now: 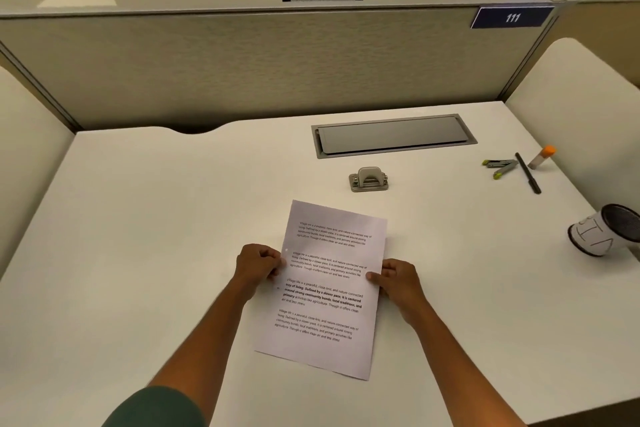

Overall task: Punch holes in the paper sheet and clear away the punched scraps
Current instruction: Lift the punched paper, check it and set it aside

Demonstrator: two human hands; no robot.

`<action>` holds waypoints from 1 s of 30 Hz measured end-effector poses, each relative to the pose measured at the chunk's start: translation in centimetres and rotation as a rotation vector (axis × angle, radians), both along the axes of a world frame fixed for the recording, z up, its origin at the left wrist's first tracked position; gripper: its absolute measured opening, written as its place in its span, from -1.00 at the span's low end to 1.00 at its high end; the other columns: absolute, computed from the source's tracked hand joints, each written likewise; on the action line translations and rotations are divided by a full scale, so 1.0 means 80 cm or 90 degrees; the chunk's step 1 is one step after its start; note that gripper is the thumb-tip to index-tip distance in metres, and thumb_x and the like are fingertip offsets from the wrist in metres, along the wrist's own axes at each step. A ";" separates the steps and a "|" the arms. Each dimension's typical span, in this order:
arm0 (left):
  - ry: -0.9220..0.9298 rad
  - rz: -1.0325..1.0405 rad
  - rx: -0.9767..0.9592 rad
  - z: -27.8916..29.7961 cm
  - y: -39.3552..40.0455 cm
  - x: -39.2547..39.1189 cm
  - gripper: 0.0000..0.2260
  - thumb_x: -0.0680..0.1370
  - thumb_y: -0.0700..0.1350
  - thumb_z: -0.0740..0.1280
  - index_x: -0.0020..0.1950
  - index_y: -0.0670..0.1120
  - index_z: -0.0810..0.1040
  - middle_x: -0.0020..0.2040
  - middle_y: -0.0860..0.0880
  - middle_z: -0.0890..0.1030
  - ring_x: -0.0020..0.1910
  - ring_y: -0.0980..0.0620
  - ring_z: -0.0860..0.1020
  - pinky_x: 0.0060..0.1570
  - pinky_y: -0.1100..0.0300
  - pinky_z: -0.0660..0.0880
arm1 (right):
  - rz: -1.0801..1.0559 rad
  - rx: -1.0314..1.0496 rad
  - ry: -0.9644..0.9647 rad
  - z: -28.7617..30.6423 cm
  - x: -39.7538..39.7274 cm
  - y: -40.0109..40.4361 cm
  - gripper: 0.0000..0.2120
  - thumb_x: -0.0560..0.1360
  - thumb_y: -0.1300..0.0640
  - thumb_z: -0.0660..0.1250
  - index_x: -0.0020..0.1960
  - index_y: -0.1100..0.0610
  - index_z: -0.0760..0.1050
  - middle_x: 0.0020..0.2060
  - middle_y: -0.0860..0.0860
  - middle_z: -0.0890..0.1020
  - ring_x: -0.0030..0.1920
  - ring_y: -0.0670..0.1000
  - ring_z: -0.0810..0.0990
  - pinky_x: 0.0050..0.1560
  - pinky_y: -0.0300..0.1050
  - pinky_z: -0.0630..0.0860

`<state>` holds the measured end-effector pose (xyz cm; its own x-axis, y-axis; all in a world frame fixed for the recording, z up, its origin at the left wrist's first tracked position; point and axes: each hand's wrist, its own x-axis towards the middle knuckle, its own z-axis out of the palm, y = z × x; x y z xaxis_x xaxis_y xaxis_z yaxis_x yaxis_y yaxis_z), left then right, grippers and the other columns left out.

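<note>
The printed paper sheet (327,291) lies a little askew on the white surface (156,236), right in front of the person. The left hand (258,267) pinches its left edge, fingers (277,262) curled onto the margin; the right hand (398,279) grips the right edge with the thumb on top. One small round hole seems to show in the left margin just above the left thumb, and a faint mark lower down may be a second, though that is too small to tell. The hole punch (369,179) stands just beyond the sheet's top edge, not touching it.

So the sheet looks to be either freshly punched or being squared up for punching. Next, the left margin must be fed into the punch's slot, or the punch emptied. The cup (604,234) lying on its side at the right may serve for scraps; none are visible on the surface.
</note>
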<state>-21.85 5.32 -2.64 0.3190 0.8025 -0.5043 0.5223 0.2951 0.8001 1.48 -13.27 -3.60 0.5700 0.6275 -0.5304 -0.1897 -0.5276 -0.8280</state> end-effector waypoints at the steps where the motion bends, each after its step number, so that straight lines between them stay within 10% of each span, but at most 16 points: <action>1: -0.009 0.013 0.005 0.003 0.000 -0.003 -0.98 0.41 -0.34 0.45 -0.22 -0.27 0.65 -0.34 -0.18 0.61 -0.42 -0.07 0.50 -0.40 0.18 0.47 | -0.003 0.011 -0.002 0.004 -0.001 0.004 -0.81 0.37 0.27 0.51 -0.04 0.20 0.58 -0.14 0.09 0.72 -0.13 0.08 0.71 -0.04 0.09 0.65; 30: -0.254 0.059 0.161 0.109 -0.009 -0.036 -0.93 0.47 -0.26 0.45 -0.07 -0.22 0.64 -0.20 -0.07 0.69 -0.32 0.17 0.59 -0.25 0.15 0.55 | -0.051 0.233 -0.167 0.133 -0.017 0.048 -0.79 0.44 0.21 0.46 0.06 0.19 0.58 -0.05 0.05 0.70 -0.05 0.06 0.69 0.02 0.01 0.63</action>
<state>-24.73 4.62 6.08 0.3690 0.9185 -0.1421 0.1413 0.0957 0.9853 0.10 -9.41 7.01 0.7096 0.6954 -0.1132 0.0233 -0.1837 -0.9827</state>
